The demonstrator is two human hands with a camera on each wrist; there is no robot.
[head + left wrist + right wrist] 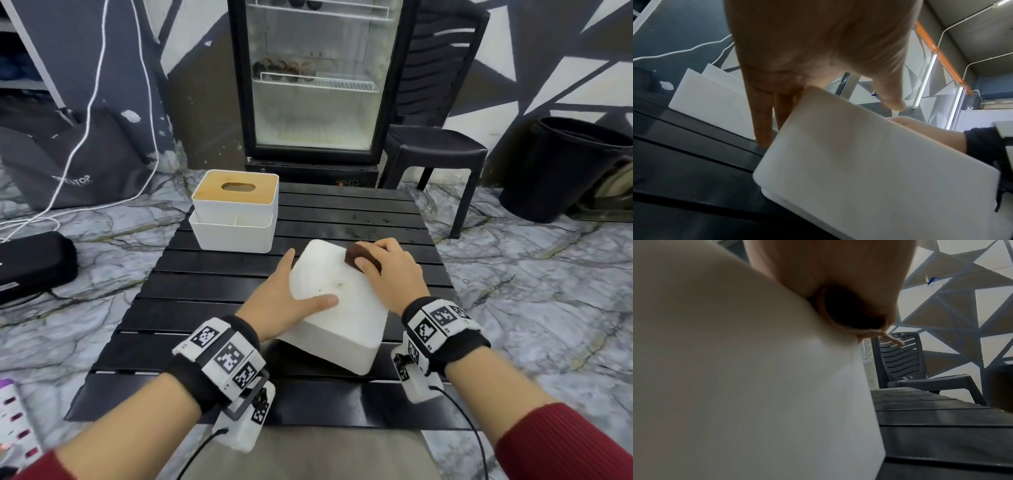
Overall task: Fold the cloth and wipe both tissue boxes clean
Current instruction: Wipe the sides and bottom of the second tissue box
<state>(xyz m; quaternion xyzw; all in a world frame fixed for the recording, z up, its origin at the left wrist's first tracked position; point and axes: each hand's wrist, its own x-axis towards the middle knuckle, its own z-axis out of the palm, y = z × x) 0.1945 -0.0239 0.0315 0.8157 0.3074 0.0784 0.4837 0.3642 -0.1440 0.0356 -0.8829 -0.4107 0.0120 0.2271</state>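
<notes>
A plain white tissue box point(342, 308) point(869, 162) point(735, 386) lies tilted in the middle of the black slatted table point(205, 308). My left hand point(281, 298) steadies it. The straight fingers point(764, 113) run down its left side to the table, and the thumb lies flat on top. My right hand point(387, 267) point(828, 264) grips a folded brown cloth point(356, 257) point(849, 309) and presses it onto the box's far right corner. A second white tissue box point(236, 195) point(711, 100) with a wooden lid stands at the table's back left, untouched.
Behind the table stands a glass-door fridge point(315, 78). A dark plastic chair point(435, 144) point(900, 361) and a black bin point(565, 164) are at the right. A black case point(30, 263) and white cables lie on the marble floor at the left.
</notes>
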